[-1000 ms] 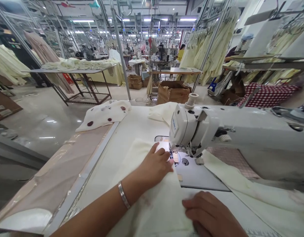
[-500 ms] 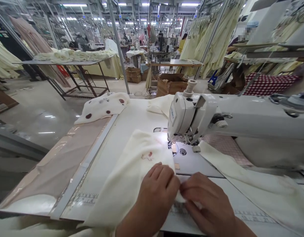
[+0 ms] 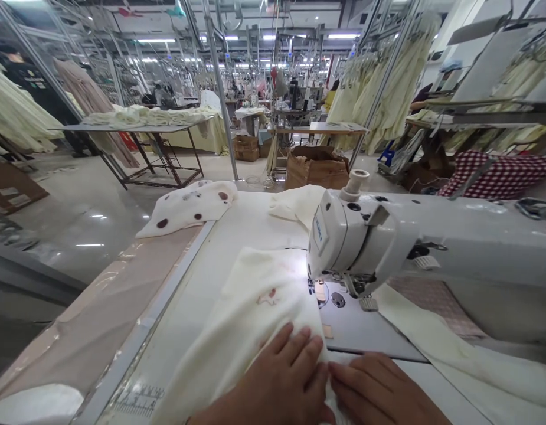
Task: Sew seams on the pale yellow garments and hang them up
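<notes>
A cream fabric piece [image 3: 237, 319] with a small reddish printed motif lies on the sewing machine table, its right edge running up to the lit needle area of the white sewing machine [image 3: 343, 236]. My left hand [image 3: 281, 372] rests flat on this fabric, fingers stretched forward and slightly apart. Beside it, my right hand [image 3: 379, 386] is closed, with thumb and forefinger pinching the fabric's right edge. The fingertips of both hands nearly meet there. The machine's presser foot is partly covered by its head.
A spotted cream cloth [image 3: 190, 206] lies at the table's far left corner. Another cream piece [image 3: 297, 203] is behind the machine head, and a long cream strip [image 3: 454, 348] passes under its arm. Beyond stand a cardboard box [image 3: 317, 168] and a garment-covered table [image 3: 166, 127].
My left hand has flattened from a curled grip onto the fabric. Both hands sit lower in the picture as the view has tilted up. The fabric remains at the needle.
</notes>
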`<state>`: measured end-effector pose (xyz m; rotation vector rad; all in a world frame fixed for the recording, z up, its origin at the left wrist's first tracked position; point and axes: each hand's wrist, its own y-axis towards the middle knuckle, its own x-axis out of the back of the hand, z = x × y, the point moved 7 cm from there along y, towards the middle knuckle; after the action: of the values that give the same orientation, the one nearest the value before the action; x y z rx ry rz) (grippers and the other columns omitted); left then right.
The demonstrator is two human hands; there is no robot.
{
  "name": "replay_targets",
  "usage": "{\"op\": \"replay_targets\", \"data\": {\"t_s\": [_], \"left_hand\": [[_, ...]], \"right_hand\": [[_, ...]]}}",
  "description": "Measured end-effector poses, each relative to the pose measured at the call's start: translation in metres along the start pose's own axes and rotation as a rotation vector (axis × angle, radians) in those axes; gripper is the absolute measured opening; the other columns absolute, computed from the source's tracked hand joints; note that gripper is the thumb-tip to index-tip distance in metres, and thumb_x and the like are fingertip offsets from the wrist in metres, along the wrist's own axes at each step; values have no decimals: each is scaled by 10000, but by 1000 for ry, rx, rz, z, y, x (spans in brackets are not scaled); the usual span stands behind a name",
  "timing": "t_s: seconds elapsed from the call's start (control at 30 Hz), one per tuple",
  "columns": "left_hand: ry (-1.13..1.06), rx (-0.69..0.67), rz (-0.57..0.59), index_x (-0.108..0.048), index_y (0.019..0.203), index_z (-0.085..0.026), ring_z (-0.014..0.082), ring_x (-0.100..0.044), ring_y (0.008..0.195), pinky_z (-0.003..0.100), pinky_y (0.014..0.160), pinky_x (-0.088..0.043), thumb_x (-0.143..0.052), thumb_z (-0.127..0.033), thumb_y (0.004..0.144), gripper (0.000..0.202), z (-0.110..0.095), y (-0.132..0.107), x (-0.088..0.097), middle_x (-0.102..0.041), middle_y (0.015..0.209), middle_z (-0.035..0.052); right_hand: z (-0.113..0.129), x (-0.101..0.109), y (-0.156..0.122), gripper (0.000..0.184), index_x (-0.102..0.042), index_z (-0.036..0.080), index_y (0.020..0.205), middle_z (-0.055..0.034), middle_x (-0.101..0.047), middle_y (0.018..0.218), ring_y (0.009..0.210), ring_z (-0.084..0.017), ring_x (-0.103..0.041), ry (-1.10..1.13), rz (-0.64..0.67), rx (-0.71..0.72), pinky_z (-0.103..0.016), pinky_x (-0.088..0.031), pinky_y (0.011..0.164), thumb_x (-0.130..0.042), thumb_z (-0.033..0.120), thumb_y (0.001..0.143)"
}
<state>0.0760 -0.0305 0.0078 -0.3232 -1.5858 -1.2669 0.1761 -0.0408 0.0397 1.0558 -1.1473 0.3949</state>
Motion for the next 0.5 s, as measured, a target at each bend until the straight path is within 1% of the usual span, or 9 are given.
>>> {"op": "replay_targets", "data": {"t_s": [0.03, 0.1, 0.17, 0.23, 0.3, 0.37, 0.43, 0.5], "left_hand": [[-23, 3, 62, -589, 995, -167, 274, -564, 1047, 443, 920, -430, -463, -505, 884, 378, 8, 4, -2, -621, 1124, 103], [-67, -1, 151, -569, 1062, -161, 265, -526, 1093, 442, 967, -391, -448, -470, 905, 368, 24, 11, -5, -585, 1177, 107], [-105, -11, 184, -565, 1060, -148, 253, -515, 1082, 435, 985, -368, -451, -409, 919, 318, 39, 20, -7, -583, 1149, 105], [-138, -40, 204, -578, 998, -151, 226, -527, 1018, 418, 978, -366, -458, -353, 924, 247, 51, 27, -10, -601, 1051, 82], [-168, -88, 234, -587, 940, -159, 187, -535, 938, 383, 958, -375, -453, -279, 931, 181, 59, 32, -15, -607, 947, 51], [-197, -126, 256, -591, 923, -168, 158, -532, 879, 350, 931, -385, -434, -233, 938, 171, 63, 34, -18, -601, 885, 27], [-218, -128, 278, -591, 928, -167, 150, -525, 854, 330, 903, -393, -427, -242, 942, 181, 66, 34, -20, -595, 876, 21], [-231, -117, 292, -590, 929, -170, 154, -517, 851, 327, 886, -392, -431, -262, 940, 184, 68, 35, -20, -594, 892, 21]], "right_hand": [[-5, 1, 3, 274, -630, 158, 943, -45, -706, 885, 720, -149, -599, 0, -35, 1, -297, -474, 671, -360, 115, 920], [-18, -1, 9, 278, -632, 151, 939, -51, -696, 891, 735, -157, -586, 7, -72, -7, -311, -462, 674, -361, 97, 908], [-31, -9, 15, 289, -635, 154, 910, -57, -680, 863, 740, -161, -579, 7, -44, -30, -315, -452, 672, -354, 85, 903], [-44, -21, 19, 272, -634, 159, 911, -64, -657, 826, 745, -162, -578, -14, 24, -61, -290, -440, 630, -369, 96, 902], [-54, -30, 21, 247, -631, 160, 948, -73, -637, 812, 714, -152, -579, -54, 62, -104, -246, -399, 541, -388, 134, 909], [-59, -31, 22, 265, -631, 170, 969, -78, -630, 809, 657, -138, -579, -100, 35, -151, -226, -334, 465, -371, 167, 920], [-61, -29, 22, 293, -635, 187, 959, -73, -630, 804, 593, -122, -569, -118, 3, -185, -228, -295, 436, -343, 182, 929], [-60, -28, 22, 297, -636, 193, 961, -64, -626, 792, 559, -114, -555, -108, -6, -188, -234, -289, 435, -340, 192, 934]]}}
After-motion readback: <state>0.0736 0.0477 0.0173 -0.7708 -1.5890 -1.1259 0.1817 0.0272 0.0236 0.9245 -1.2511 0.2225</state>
